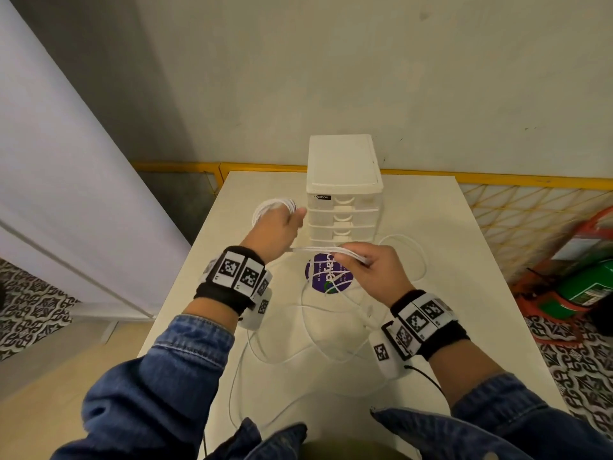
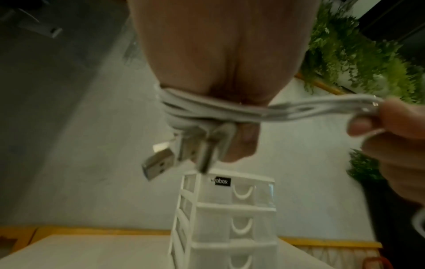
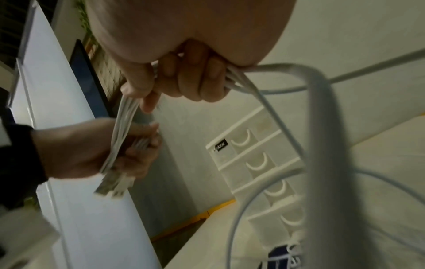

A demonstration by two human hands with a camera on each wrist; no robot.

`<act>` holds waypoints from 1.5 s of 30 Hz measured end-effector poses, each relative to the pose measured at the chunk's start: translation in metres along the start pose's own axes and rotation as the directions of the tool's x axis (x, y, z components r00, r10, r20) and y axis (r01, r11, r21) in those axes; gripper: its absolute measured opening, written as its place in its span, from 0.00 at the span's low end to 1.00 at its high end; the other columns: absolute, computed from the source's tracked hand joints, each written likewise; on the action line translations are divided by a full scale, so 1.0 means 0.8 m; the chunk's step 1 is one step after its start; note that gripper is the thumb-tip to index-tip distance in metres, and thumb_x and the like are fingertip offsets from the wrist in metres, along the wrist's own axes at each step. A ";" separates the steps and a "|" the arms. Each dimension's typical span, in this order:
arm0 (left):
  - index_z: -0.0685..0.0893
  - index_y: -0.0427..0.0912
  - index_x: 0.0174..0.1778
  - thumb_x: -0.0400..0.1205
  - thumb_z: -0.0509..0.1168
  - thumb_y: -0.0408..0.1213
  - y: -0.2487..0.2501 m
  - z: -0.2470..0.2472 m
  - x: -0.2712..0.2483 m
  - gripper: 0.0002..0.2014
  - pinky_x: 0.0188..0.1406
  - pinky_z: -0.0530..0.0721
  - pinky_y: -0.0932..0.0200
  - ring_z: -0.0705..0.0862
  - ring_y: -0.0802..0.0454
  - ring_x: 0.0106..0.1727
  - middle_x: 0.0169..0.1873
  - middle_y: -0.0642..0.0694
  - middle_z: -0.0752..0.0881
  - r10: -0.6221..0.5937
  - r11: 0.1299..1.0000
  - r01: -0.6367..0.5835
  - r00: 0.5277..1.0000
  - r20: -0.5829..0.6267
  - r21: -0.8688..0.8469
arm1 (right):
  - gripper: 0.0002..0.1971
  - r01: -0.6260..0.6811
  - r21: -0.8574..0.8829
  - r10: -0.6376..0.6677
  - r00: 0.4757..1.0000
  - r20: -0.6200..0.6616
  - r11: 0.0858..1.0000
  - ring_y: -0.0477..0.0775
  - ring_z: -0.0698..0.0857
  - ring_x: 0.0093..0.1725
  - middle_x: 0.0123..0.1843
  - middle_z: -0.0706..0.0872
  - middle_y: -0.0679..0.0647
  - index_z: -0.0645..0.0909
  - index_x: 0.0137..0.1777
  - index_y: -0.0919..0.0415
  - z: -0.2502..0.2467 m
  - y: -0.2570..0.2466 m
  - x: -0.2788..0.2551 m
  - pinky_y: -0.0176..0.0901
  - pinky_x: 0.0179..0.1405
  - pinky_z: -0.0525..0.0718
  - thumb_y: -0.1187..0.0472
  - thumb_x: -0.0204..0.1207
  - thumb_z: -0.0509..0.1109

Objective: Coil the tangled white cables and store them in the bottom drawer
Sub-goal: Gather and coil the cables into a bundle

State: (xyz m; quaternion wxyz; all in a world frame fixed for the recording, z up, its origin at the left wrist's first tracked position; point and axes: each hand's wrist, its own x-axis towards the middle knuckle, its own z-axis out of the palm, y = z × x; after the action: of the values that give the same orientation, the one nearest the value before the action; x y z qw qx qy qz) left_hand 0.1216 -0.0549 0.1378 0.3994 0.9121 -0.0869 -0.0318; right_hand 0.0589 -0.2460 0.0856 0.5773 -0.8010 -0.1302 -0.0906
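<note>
White cables stretch taut between my two hands above the table. My left hand holds a coil of them wound round its fingers, left of the white drawer unit. The left wrist view shows the loops across the palm and USB plugs hanging below. My right hand grips the bundle in a fist; its curled fingers close on several strands. Loose cable trails in loops over the table. The unit's drawers are all closed.
A round purple sticker lies on the table in front of the drawer unit. A yellow mesh fence runs behind and to the right, with a green and orange container on the floor. A white panel stands at the left.
</note>
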 end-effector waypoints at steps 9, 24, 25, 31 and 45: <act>0.76 0.38 0.32 0.78 0.41 0.70 0.017 0.036 -0.035 0.37 0.16 0.59 0.66 0.60 0.54 0.15 0.14 0.50 0.64 0.028 0.904 0.228 0.813 0.582 -0.361 | 0.07 0.149 0.032 -0.140 0.971 -0.192 0.988 0.39 0.85 0.43 0.42 0.89 0.41 0.86 0.47 0.55 -0.017 -0.008 0.021 0.26 0.46 0.78 0.67 0.74 0.72; 0.75 0.42 0.33 0.86 0.41 0.49 0.066 0.018 -0.033 0.24 0.20 0.54 0.59 0.61 0.59 0.12 0.14 0.55 0.69 0.448 0.221 0.304 0.812 0.374 -0.927 | 0.13 0.010 -0.331 0.006 0.999 0.047 0.944 0.51 0.81 0.36 0.39 0.83 0.49 0.74 0.65 0.58 0.012 0.043 -0.005 0.40 0.38 0.72 0.62 0.84 0.54; 0.74 0.42 0.34 0.86 0.41 0.50 0.066 0.017 -0.033 0.24 0.21 0.54 0.59 0.63 0.60 0.12 0.14 0.55 0.69 0.430 0.211 0.281 0.834 0.347 -0.936 | 0.12 0.013 -0.322 0.006 0.998 0.058 0.947 0.47 0.79 0.32 0.35 0.81 0.45 0.74 0.63 0.60 0.017 0.044 -0.007 0.38 0.35 0.71 0.62 0.84 0.54; 0.70 0.42 0.35 0.88 0.41 0.49 0.073 0.010 -0.030 0.22 0.25 0.56 0.61 0.65 0.59 0.14 0.15 0.54 0.69 0.274 0.039 0.112 0.954 0.118 -0.993 | 0.17 -0.029 -0.261 0.067 0.989 0.135 0.965 0.34 0.78 0.34 0.35 0.77 0.38 0.72 0.69 0.58 0.031 0.045 -0.010 0.27 0.35 0.70 0.57 0.83 0.52; 0.71 0.43 0.37 0.88 0.41 0.49 0.043 0.000 -0.012 0.21 0.21 0.67 0.63 0.68 0.56 0.19 0.18 0.53 0.70 -0.031 0.378 -0.300 0.941 -0.336 -0.876 | 0.10 -0.084 -0.248 0.161 0.937 0.310 0.965 0.57 0.84 0.41 0.39 0.86 0.54 0.79 0.45 0.47 0.040 0.034 -0.010 0.49 0.48 0.80 0.58 0.83 0.58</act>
State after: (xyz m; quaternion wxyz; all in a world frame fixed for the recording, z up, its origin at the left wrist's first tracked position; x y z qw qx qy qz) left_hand 0.1073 -0.0764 0.1628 0.8449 0.5218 -0.0684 0.0960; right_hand 0.0595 -0.2245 0.0482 0.4551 -0.8730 -0.1626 0.0656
